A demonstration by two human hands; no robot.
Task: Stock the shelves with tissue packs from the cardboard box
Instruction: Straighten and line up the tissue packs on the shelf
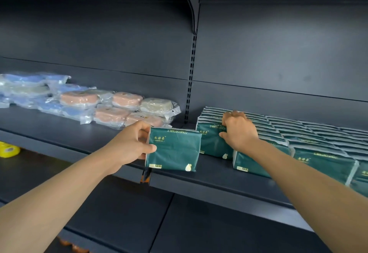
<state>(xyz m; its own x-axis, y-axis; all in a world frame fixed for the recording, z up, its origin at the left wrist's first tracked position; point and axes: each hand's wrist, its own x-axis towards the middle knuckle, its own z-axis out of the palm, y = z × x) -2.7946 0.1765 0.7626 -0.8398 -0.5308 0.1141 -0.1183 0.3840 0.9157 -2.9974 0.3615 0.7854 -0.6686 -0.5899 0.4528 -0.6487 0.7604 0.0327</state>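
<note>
Nearest me, at the shelf's front lip [199,183], my left hand [129,145] holds one green tissue pack [173,149] upright, printed face toward me. Thumb lies across the front of its left edge, the other fingers [142,136] wrapped behind. A side grip, I judge, so the pack's right edge stays free to slide in against its neighbours. It looks to hover just above the lip rather than rest on it; I cannot tell for certain.

Just right of that pack and a little deeper in, my right hand [239,129] sits on the front-left corner of the stocked block of packs [298,133]. Fingers curl over the top edge of the leading pack [211,141], thumb against its face. Seemingly I am bracing or squaring that row so it stands firm while the new one goes in beside it. The gap between the held pack and the row is narrow.

Right of the held pack and farther back, the block runs in tight upright rows toward the back panel [278,53], faces forward, edges aligned; packed so for display and density.

Left of the held pack and farther back, bagged pink, beige and blue items [119,105] lie flat in loose piles, well apart from the tissue.

No cardboard box is in view. Much is already shelved; open shelf remains left of the block.
</note>
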